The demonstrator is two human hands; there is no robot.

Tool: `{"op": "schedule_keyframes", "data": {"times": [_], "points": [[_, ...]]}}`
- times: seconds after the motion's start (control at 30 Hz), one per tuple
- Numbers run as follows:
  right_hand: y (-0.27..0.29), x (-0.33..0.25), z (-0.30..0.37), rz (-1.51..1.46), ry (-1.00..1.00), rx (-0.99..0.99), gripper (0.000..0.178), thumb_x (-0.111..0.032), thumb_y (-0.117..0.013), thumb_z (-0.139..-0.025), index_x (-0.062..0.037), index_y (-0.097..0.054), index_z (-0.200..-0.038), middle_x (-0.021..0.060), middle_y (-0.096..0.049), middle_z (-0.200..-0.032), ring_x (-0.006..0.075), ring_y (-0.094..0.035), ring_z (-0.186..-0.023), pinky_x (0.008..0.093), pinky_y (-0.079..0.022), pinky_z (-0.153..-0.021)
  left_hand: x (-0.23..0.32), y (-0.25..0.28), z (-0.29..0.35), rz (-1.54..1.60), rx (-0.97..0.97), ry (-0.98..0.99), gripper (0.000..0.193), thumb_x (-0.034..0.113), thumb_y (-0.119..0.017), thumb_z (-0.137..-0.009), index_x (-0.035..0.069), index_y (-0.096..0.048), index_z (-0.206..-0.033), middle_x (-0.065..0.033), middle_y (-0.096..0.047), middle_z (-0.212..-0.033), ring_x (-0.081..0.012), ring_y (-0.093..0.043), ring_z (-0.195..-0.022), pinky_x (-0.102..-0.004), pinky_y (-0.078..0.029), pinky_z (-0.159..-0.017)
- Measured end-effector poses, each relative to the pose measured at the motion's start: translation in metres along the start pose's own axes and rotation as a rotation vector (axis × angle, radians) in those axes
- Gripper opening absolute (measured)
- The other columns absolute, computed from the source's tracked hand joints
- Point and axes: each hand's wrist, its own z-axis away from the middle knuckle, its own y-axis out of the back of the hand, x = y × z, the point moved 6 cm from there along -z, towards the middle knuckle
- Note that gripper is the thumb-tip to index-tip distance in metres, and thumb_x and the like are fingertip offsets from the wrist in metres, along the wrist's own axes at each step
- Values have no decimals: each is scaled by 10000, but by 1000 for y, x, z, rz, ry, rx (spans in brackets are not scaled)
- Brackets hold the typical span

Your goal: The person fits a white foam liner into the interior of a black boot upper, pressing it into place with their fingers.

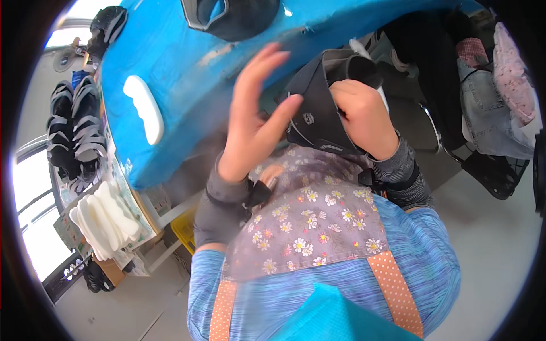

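A black shoe upper (310, 102), with a small pale emblem on its side, sits in front of my apron with its opening turned up and to the right. My right hand (367, 116) is closed over the edge of that opening, its fingertips hidden. Raised to the left of the upper is my left hand (250, 119), open and slightly blurred, thumb apart from the fingers and nothing held. Another black piece (244, 20) with a wide opening lies at the table's far side. A white foot-shaped insert (145, 111) rests on the table's left part.
Blue sheeting covers the table (176, 68). Stacked grey-and-black uppers (77, 128) and several white inserts (108, 219) stand at the left, above a yellow crate (185, 230). On the right, a person's denim-clad leg (489, 108) and a chair (435, 125) are close by.
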Motion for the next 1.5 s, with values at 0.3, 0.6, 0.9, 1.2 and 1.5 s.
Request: {"op": "schedule_keyframes", "data": {"times": [0.3,0.6,0.9,1.2,1.5], "points": [[-75,55,83,-612,-607,-278,150,-137,-686,-863,3,-725,-897,110,-696,-778,172,-652,-691,294,-503,-645,-95,-93,32,315,-373,409,277,63,-504,-809,11,-654,-1036,-117,-536,-1376,-215,-488,-1260,-308,-338,-1081],[-112,101,140,-915,-1103,-200,201,-148,-688,-909,50,-719,-930,50,-714,-832,84,-636,-725,230,-510,-671,-98,-94,54,323,-415,436,103,47,-440,-768,32,-519,-832,-100,-543,-1297,-140,-467,-1023,-239,-372,-835],[-62,49,96,-526,-313,-163,119,-83,-667,-898,29,-668,-940,102,-644,-832,224,-620,-775,303,-486,-684,-145,-112,69,322,-217,581,99,51,-471,-775,21,-528,-851,-116,-591,-1213,-201,-513,-1045,-289,-399,-925],[-81,67,113,-944,-815,-335,183,-82,-633,-944,37,-668,-1079,20,-665,-909,76,-595,-831,217,-488,-753,-143,-114,65,318,-186,535,144,75,-444,-797,11,-532,-890,-132,-588,-1229,-233,-521,-1084,-315,-396,-964],[-83,66,108,-784,-749,-192,164,-97,-656,-919,43,-687,-999,50,-685,-872,87,-604,-779,238,-494,-691,-135,-113,61,282,-200,458,172,50,-416,-786,10,-522,-915,-129,-579,-1265,-216,-492,-1158,-294,-347,-1022]]}}
